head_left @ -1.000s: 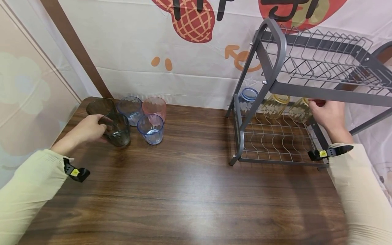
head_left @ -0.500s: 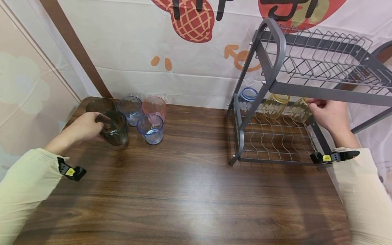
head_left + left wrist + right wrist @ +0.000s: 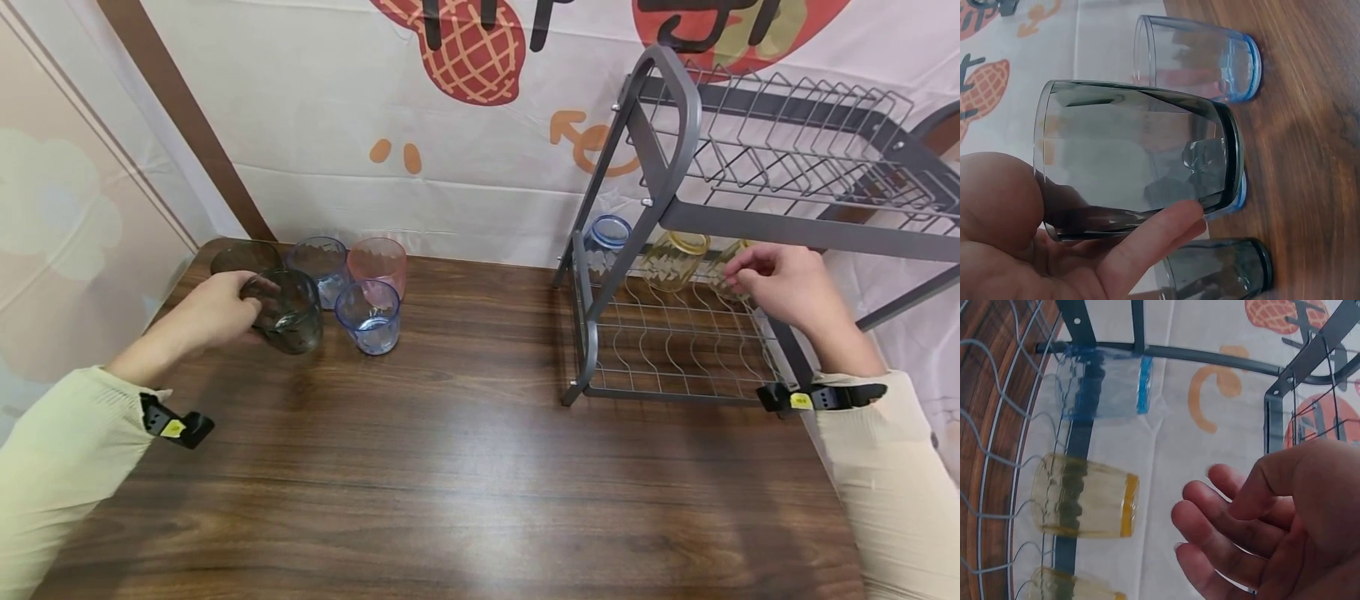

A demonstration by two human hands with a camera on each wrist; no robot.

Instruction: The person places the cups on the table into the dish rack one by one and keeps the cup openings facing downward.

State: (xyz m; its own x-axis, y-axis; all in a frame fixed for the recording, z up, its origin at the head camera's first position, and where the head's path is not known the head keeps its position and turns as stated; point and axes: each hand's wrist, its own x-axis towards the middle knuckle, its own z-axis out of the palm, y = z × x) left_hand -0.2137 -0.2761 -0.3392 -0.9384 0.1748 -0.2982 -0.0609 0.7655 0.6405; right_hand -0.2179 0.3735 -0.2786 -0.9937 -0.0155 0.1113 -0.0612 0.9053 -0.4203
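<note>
My left hand (image 3: pixel 217 310) grips a dark grey glass (image 3: pixel 294 323) at the left of the table, thumb near the rim and fingers along its side. In the left wrist view the glass (image 3: pixel 1116 150) stands upright in that grip. My right hand (image 3: pixel 791 287) is at the rack's lower tier, fingers loosely bent and holding nothing. Beside it, partly covered in the head view, is a yellow glass (image 3: pixel 716 273). Another yellow glass (image 3: pixel 673 265) and a blue glass (image 3: pixel 604 246) stand upside down on the same tier; the right wrist view shows gaps between hand and glasses.
Around the held glass are another dark glass (image 3: pixel 243 257), a blue glass (image 3: pixel 318 267), a pink glass (image 3: pixel 381 258) and a nearer blue glass (image 3: pixel 371 321). The two-tier grey wire rack (image 3: pixel 588 358) stands on the wooden table (image 3: pixel 465 450) against a printed cloth (image 3: pixel 300 125).
My right hand has let go of the right-hand yellow glass and drawn back from it toward me. My left hand keeps its grip on the dark glass, which has shifted only slightly.
</note>
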